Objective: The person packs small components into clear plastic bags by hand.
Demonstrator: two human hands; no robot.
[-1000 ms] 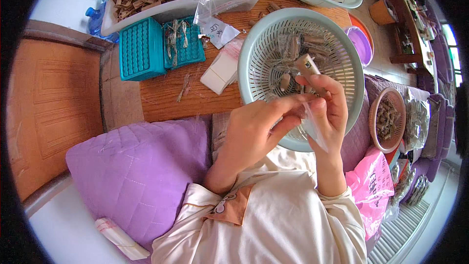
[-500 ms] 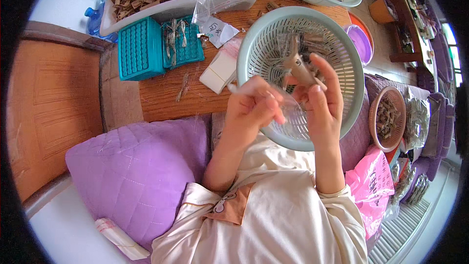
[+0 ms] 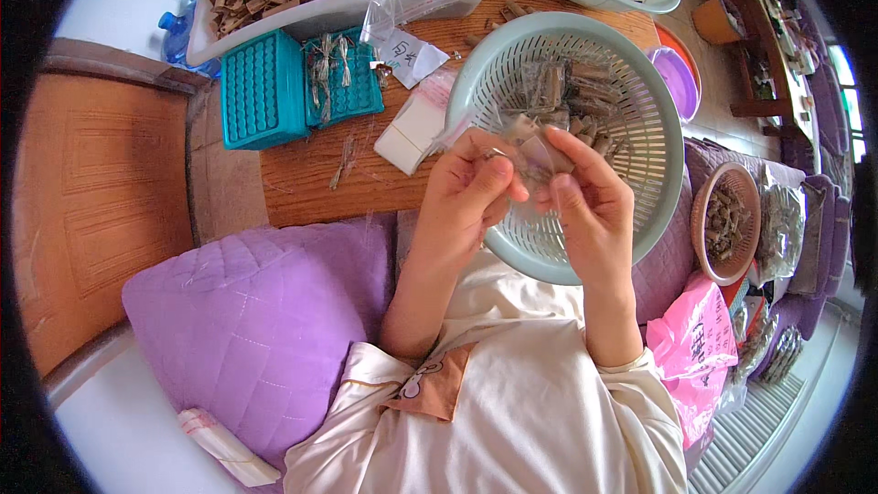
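Note:
Over the near part of a grey-green plastic colander (image 3: 665,197), both my hands work on a small clear plastic bag (image 3: 541,157) with a tan-brown piece inside. My left hand (image 3: 469,190) is closed, thumb and fingers pinching the bag's left end; a small shiny bit shows by the thumb, too small to name. My right hand (image 3: 594,210) pinches the bag's right side between thumb and fingers. Behind them in the colander lie several brown pieces in clear bags (image 3: 585,91).
On the wooden table (image 3: 302,187) are a teal rack (image 3: 261,91), a teal tray of silvery twist ties (image 3: 343,78), a stack of white cards (image 3: 409,135) and a white tub (image 3: 430,5) of brown pieces. A pink basket (image 3: 745,256) and pink bag (image 3: 690,348) are right.
The brown piece that stood upright in my right fingers is now inside the clear bag. My hands have drawn closer together, the right one moving slightly left and down.

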